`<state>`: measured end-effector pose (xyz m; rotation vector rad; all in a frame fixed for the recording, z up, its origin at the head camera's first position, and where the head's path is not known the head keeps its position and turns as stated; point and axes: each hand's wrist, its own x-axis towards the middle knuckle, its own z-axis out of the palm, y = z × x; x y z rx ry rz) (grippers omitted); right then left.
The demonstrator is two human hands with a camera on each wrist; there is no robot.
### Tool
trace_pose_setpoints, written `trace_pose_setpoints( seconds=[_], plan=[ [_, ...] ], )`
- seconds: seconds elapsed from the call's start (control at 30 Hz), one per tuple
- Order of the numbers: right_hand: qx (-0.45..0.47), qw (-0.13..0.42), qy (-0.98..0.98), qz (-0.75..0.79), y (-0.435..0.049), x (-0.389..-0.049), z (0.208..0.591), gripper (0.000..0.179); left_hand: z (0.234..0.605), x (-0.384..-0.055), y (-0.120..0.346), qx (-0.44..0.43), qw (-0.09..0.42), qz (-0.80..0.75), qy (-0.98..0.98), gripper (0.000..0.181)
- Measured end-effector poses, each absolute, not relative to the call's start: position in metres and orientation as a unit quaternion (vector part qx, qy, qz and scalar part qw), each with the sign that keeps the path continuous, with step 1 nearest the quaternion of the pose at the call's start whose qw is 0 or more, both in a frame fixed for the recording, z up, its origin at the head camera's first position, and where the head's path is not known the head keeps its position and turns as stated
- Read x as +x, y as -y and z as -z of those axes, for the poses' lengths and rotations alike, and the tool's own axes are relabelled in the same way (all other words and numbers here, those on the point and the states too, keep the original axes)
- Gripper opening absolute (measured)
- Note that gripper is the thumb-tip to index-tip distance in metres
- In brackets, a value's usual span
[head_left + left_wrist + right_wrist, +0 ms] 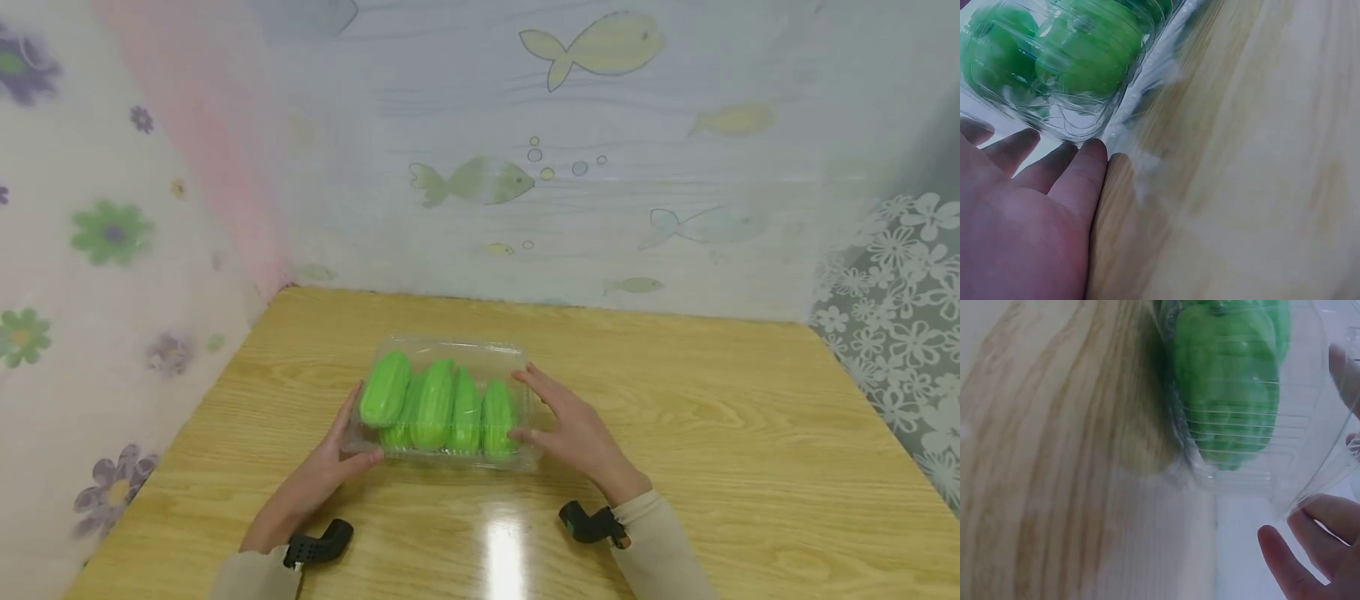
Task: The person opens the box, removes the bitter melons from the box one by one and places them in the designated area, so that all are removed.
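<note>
A clear plastic box (450, 348) stands on the wooden table with several green, ridged, oblong fruits or vegetables (431, 408) inside. The leftmost of them lies higher than the rest. My left hand (330, 458) is at the box's left side, thumb at the front corner. In the left wrist view its extended fingers (1082, 172) reach the box's lower edge. On the opposite side is my right hand (573, 425), fingers spread along the right wall. Fingertips of the right hand (1322, 544) meet the box's corner in the right wrist view, with one finger apart from it.
The wooden table (712, 417) extends to both sides of the box and behind it. A wall (600, 233) painted with fish rises at the table's back edge. A flower-patterned wall (112, 333) borders the left, and a flowered panel (900, 333) the right.
</note>
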<state>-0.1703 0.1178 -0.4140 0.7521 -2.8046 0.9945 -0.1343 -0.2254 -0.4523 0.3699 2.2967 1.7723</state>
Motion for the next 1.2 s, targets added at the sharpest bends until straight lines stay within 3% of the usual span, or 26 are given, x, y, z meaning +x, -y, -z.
trace_pose_setpoints(
  seconds=[0.7,0.97,1.2],
  plan=[
    [0.235,0.058,0.921,-0.305,-0.113,-0.17,0.415,0.072,0.452,-0.135,0.233,0.14,0.062,-0.641,-0.752,0.065],
    [0.236,0.055,0.919,-0.311,-0.117,-0.156,0.411,0.072,0.446,-0.109,0.229,0.126,0.04,-0.638,-0.758,0.059],
    [0.242,0.062,0.919,-0.304,-0.12,-0.149,0.412,0.072,0.446,-0.098,0.224,0.136,0.061,-0.715,-0.683,0.055]
  ],
)
